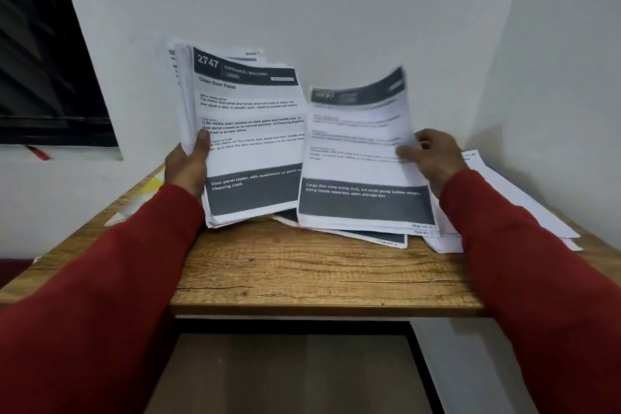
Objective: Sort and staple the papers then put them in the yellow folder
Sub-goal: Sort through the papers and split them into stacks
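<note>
Upright, the paper stack (248,131) sits gripped in the left hand (188,161); right hand (433,158) pinches a sheet (359,151).

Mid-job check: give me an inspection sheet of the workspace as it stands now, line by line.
Surface: wooden table, front part bare, papers across the back.
Job's things: paper stack held upright, top page headed 2747 "Clean Door Panel"; single sheet lifted and blurred; flat pile under it; more loose sheets at far right; yellow folder partly visible behind the left arm. Stapler: nothing seen.
Clutter: red object on the window ledge.
Grippers: left hand grips the stack, thumb on the top page; right hand pinches the single sheet's edge.
Cables: nothing seen.
Surroundings: white walls meeting in a corner; dark window at left.
</note>
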A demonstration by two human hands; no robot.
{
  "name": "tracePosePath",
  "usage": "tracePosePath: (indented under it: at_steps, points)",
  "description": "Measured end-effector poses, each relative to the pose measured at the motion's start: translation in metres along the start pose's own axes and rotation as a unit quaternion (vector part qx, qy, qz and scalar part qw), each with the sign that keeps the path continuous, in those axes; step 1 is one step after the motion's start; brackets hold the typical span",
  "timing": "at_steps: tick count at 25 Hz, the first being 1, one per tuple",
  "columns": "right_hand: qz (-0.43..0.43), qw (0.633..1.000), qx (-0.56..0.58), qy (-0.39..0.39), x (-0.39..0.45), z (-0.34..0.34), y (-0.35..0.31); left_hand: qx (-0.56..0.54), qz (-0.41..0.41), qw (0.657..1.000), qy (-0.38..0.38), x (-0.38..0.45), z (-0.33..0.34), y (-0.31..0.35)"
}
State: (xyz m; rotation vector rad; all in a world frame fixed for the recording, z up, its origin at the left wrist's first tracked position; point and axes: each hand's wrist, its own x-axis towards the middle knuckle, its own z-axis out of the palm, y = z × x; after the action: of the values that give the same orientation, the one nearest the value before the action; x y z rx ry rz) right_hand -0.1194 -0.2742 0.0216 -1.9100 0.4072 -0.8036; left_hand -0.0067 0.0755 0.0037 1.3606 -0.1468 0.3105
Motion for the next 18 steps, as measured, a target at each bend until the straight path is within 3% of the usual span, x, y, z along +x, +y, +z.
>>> tracePosePath:
  at_steps: [3, 5, 7, 10, 12, 15, 18]
  points:
    - [-0.052, 0.987, 0.073, 0.137, 0.002, -0.02, -0.006, 0.012, 0.014, 0.999, 0.038, 0.006, -0.005, -0.005]
    - [-0.069, 0.965, 0.171, 0.186, 0.003, -0.029, -0.009, 0.031, 0.013, 0.998, 0.062, 0.008, -0.008, -0.007]
    - [-0.071, 0.951, 0.234, 0.188, 0.004, -0.028, -0.011, 0.037, -0.006, 0.997, 0.062, 0.009, -0.009, -0.009]
    - [-0.082, 0.956, 0.227, 0.169, 0.002, -0.019, -0.016, 0.046, -0.044, 0.998, 0.018, 0.008, -0.006, -0.009]
    - [-0.095, 0.944, 0.236, 0.21, 0.003, -0.024, -0.019, 0.078, -0.04, 0.996, -0.006, 0.007, -0.004, -0.01]
    - [-0.088, 0.909, 0.294, 0.28, 0.007, -0.043, -0.017, 0.113, -0.01, 0.993, 0.025, 0.007, -0.005, -0.01]
    - [-0.057, 0.905, 0.312, 0.285, 0.005, -0.042, -0.011, 0.108, -0.017, 0.994, 0.022, 0.008, -0.008, -0.012]
